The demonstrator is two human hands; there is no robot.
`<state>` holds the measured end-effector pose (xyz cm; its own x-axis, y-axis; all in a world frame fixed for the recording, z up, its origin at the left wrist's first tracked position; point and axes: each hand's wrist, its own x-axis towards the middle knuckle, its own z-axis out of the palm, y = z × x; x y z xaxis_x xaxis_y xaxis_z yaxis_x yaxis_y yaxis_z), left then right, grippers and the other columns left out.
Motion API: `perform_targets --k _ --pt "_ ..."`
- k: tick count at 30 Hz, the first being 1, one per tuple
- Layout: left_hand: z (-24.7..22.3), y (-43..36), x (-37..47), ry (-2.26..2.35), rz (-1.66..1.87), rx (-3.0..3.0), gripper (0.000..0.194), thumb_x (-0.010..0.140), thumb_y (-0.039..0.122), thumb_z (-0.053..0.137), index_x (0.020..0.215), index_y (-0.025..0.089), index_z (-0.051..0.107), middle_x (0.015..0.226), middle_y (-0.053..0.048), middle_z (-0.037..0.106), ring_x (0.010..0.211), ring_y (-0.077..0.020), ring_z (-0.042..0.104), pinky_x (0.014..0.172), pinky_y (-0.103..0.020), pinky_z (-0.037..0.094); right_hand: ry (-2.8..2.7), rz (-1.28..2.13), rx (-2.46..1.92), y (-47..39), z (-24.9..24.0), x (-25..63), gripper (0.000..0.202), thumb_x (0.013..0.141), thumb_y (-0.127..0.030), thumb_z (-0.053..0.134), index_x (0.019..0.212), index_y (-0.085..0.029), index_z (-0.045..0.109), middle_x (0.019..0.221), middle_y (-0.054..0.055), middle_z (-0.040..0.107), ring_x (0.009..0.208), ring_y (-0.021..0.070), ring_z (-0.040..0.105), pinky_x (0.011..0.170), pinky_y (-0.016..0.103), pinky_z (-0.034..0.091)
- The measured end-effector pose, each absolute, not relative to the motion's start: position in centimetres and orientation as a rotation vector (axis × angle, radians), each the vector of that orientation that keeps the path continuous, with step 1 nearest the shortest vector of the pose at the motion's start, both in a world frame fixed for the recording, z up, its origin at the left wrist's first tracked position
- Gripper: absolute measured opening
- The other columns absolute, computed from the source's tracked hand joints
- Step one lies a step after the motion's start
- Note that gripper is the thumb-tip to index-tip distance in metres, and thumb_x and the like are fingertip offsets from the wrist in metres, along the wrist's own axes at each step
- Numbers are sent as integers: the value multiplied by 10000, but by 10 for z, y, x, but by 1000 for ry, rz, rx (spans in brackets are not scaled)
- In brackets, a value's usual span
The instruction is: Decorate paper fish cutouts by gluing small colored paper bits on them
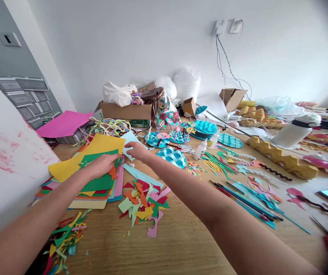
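Observation:
My left hand lies over a green paper sheet on a stack of coloured paper, fingers stretched toward the right. A yellow sheet lies beside it, and an orange paper piece shows below the fingers. My right hand reaches across to a light blue paper sheet, its fingers slightly bent and apart in front of the sheet. Whether the fingertips touch it I cannot tell. Colourful paper scraps lie in a pile just in front of the hands.
More scraps lie at the table's left edge. Wavy blue discs, a glue bottle, pipe cleaners and pencils spread rightward. A cardboard box stands by the wall. A white bottle lies at right.

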<state>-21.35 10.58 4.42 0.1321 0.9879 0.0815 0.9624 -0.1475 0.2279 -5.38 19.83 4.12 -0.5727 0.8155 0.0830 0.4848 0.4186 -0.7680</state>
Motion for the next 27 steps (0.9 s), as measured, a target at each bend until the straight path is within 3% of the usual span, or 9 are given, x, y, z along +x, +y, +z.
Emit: perform_targets --k 5,8,13,16,19,27 --pt "73 87 -208 1967 491 2134 496 714 253 347 1165 199 546 750 -12 645 651 -189 595 595 -259 442 -2244 1094 -1093 174 53 -25 339 671 -88 527 981 -175 630 1001 26 650 824 134 589 645 215 478" --pt "86 74 -196 1927 628 2054 490 703 303 359 1142 172 533 720 4 610 563 -150 552 527 -234 426 -2176 1374 -1018 155 63 -8 224 705 -102 513 894 -149 624 898 34 650 753 104 576 566 175 441" --pt "90 66 -156 1815 809 1953 461 694 342 397 1098 153 513 758 -5 582 581 -134 561 509 -226 433 -2060 1569 -958 123 70 20 115 761 -185 534 847 -149 600 755 15 631 653 67 549 500 141 386" --pt "89 62 -123 1703 859 1870 439 701 350 429 1087 151 497 745 -1 569 560 -131 561 503 -239 447 -1998 1622 -986 110 69 47 35 739 -142 544 750 -141 577 644 -11 600 566 55 530 474 147 368" --pt "89 54 -88 1521 927 1721 399 671 334 527 1026 153 527 740 6 558 624 -133 575 577 -252 475 -1891 1624 -1057 103 66 84 89 732 -91 520 658 -140 528 548 -36 554 499 46 503 470 155 363" --pt "74 34 -27 1348 731 1737 337 650 396 589 899 172 559 690 15 570 580 -127 554 514 -237 451 -2008 1536 -1141 72 52 186 86 723 -99 505 652 -137 536 517 -49 535 466 43 471 481 168 372"
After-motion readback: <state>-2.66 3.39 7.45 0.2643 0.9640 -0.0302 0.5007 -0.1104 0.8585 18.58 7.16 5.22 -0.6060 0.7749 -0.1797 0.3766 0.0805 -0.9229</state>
